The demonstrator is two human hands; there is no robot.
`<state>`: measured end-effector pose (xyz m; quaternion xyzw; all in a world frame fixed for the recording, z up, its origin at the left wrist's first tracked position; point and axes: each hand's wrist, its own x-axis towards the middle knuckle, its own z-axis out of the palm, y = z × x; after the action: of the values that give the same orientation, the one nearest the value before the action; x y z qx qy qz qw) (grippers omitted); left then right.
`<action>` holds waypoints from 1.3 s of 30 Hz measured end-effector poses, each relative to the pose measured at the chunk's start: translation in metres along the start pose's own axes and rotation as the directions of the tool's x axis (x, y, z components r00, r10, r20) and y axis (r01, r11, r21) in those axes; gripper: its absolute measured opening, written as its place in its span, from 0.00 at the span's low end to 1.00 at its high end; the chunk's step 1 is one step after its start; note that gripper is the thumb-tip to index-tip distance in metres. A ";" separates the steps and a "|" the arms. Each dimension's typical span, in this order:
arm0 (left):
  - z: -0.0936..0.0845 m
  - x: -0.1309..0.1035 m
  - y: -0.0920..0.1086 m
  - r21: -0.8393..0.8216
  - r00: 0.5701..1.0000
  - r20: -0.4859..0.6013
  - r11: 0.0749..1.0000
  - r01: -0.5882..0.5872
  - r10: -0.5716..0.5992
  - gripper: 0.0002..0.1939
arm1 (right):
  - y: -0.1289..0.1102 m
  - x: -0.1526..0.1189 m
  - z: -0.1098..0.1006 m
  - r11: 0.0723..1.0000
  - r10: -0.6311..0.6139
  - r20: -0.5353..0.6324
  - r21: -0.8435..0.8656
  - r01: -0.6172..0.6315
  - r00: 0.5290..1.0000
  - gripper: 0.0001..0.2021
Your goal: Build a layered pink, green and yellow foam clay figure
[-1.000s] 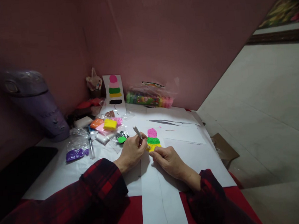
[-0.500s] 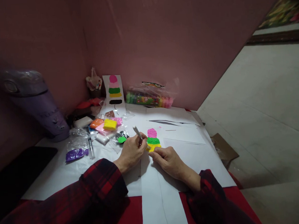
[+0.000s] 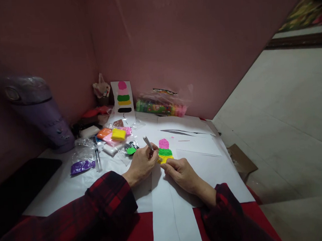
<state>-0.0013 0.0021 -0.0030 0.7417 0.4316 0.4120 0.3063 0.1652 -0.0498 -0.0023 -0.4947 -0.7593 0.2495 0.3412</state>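
Note:
My left hand [image 3: 143, 161] is closed round a slim silver pen-like tool [image 3: 147, 142], held tilted. The tool's tip is at the yellow clay layer [image 3: 167, 159], the lowest of three stacked layers on a white paper strip [image 3: 172, 207]. Above the yellow lie a ridged green layer [image 3: 165, 151] and a textured pink piece [image 3: 163, 143]. From the right, my right hand [image 3: 183, 173] comes to the lower edge of the yellow clay. Its thumb and forefinger are pinched together there; what is between them is hidden.
Packets of coloured clay [image 3: 118, 134] lie left of my hands, beside a capped pen [image 3: 98, 159] and a purple packet [image 3: 83, 167]. A purple tumbler [image 3: 45, 117] stands at the left. Behind are a painted card [image 3: 124, 97], a clear bag of colours [image 3: 161, 107] and cut paper [image 3: 187, 124].
Both hands stay at the yellow clay with almost no visible movement. The whole view has shifted very slightly.

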 end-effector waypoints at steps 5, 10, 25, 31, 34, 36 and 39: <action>0.001 0.000 0.001 0.010 1.000 0.001 1.000 0.013 -0.013 0.06 | 0.002 0.002 0.000 0.959 0.174 -0.046 0.235 -0.159 0.984 0.21; 0.002 0.000 -0.001 0.013 1.000 -0.012 1.000 0.017 -0.017 0.05 | 0.005 0.004 0.001 0.796 0.385 -0.018 0.512 -0.322 0.923 0.23; -0.001 0.002 0.001 0.052 0.986 -0.110 0.990 0.129 -0.123 0.08 | 0.005 0.005 0.000 0.743 0.447 -0.023 0.567 -0.357 0.894 0.24; -0.002 0.002 0.000 0.035 0.963 -0.223 0.986 0.163 -0.151 0.08 | 0.008 0.006 -0.001 0.731 0.453 -0.032 0.586 -0.350 0.891 0.24; -0.002 0.002 0.001 0.019 0.962 -0.226 0.987 0.159 -0.151 0.07 | 0.007 0.006 -0.001 0.720 0.462 -0.026 0.595 -0.357 0.887 0.24; -0.002 0.002 0.001 0.023 0.964 -0.224 0.989 0.149 -0.140 0.06 | 0.006 0.006 -0.001 0.716 0.462 -0.022 0.599 -0.359 0.887 0.24; -0.001 0.002 0.000 0.034 0.972 -0.205 0.991 0.127 -0.118 0.06 | 0.005 0.006 -0.001 0.706 0.464 -0.012 0.608 -0.362 0.886 0.24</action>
<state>-0.0018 0.0039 -0.0016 0.6747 0.5150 0.4556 0.2683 0.1675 -0.0420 -0.0037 -0.5403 -0.4819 0.5013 0.4739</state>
